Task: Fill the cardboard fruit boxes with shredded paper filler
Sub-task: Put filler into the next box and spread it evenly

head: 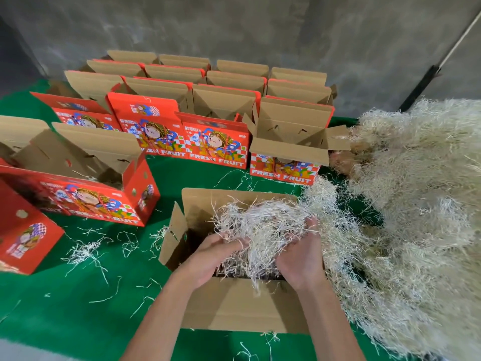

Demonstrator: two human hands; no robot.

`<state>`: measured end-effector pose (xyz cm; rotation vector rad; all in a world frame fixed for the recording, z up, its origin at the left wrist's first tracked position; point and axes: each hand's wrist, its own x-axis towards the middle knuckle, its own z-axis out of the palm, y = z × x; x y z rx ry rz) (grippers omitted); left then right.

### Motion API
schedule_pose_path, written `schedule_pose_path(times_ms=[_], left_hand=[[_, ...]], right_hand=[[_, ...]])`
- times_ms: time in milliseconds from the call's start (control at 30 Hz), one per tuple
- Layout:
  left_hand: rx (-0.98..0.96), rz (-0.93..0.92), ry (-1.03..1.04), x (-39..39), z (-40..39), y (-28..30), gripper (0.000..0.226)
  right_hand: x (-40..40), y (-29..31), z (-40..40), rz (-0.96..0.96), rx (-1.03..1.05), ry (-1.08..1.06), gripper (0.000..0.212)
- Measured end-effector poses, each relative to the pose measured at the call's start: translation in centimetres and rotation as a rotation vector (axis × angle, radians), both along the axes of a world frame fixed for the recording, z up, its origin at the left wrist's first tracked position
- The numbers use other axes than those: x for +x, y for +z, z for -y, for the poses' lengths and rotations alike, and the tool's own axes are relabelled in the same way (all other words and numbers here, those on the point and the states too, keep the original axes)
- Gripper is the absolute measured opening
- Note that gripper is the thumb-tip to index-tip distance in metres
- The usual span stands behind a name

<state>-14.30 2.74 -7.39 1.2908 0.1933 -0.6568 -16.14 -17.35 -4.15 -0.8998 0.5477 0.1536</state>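
Observation:
An open cardboard fruit box lies right in front of me, its flaps spread outward. Both hands hold one clump of pale shredded paper over the box's opening. My left hand grips the clump's left side and my right hand its right side. Strands hang down into the box. The inside bottom of the box is mostly hidden by the clump.
A big heap of shredded paper covers the right side of the green cloth. Several open red "FRESH FRUIT" boxes stand in rows behind. Another red box sits at the left. Loose strands lie scattered on the cloth.

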Motion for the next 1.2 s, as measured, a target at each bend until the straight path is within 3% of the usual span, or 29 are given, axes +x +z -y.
schedule_pose_path(times_ms=[100,167,200,267,367,433,467,567,667,733,767,800,867,967,1000,1067,1100,1200], left_hand=[[0.009,-0.007,-0.001,0.2,0.1,0.2,0.149],[-0.044,-0.039,0.067,0.5,-0.4,0.4,0.143],[-0.082,-0.045,0.124,0.6,-0.6,0.6,0.137],[-0.127,-0.035,0.234,0.7,-1.0,1.1,0.128],[-0.187,0.011,0.347,0.6,-1.1,1.0,0.1],[-0.269,0.005,0.379,0.5,-1.0,0.9,0.085],[-0.287,0.003,0.374,0.4,-0.9,0.9,0.084],[-0.212,0.038,0.292,0.3,-0.9,0.0,0.103],[-0.111,0.048,0.197,0.0,-0.7,-0.9,0.126],[-0.064,0.068,0.198,-0.1,-0.6,-1.2,0.119],[-0.033,0.08,0.25,-0.1,-0.5,-1.4,0.109],[-0.013,0.083,0.32,0.0,-0.3,-1.5,0.099],[-0.022,0.077,0.426,0.0,0.0,-1.8,0.107],[0.002,0.091,0.506,0.0,0.5,-1.7,0.129],[0.023,0.106,0.528,-0.1,0.4,-1.4,0.129],[0.083,0.106,0.606,-0.1,-0.1,-0.7,0.118],[0.112,0.093,0.653,0.0,-0.5,-0.6,0.108],[0.068,0.064,0.641,0.1,-0.9,-1.2,0.072]], right_hand=[[0.2,-0.4,0.6,0.004,-0.253,0.026,0.067],[0.9,-1.0,0.8,-0.033,-0.316,0.0,0.039],[0.7,-1.3,0.4,0.001,-0.452,0.054,0.045],[0.0,-0.9,0.2,0.01,-0.401,0.251,0.065],[-0.4,-1.4,-0.2,0.058,-0.547,0.45,0.078],[-0.4,-1.9,-0.4,0.113,-0.562,0.526,0.072],[-0.2,-2.1,-0.5,0.158,-0.589,0.533,0.056],[0.3,-2.9,-1.0,0.206,-0.627,0.367,0.007],[0.1,-3.0,-1.2,0.214,-0.475,0.244,0.023],[-0.2,-2.6,-1.1,0.13,-0.426,0.262,0.051],[-0.3,-2.3,-1.1,0.15,-0.472,0.315,0.055],[-0.2,-2.2,-1.2,0.197,-0.547,0.39,0.055],[-0.3,-2.2,-1.8,0.261,-0.665,0.485,0.046],[-0.5,-2.3,-2.4,0.321,-0.683,0.428,0.003],[-0.4,-2.4,-2.4,0.312,-0.672,0.382,0.016],[-0.3,-2.7,-1.8,0.245,-0.651,0.277,0.039],[-0.2,-2.8,-1.2,0.202,-0.657,0.231,0.039],[0.3,-3.0,0.3,0.1,-0.67,0.074,0.014]])
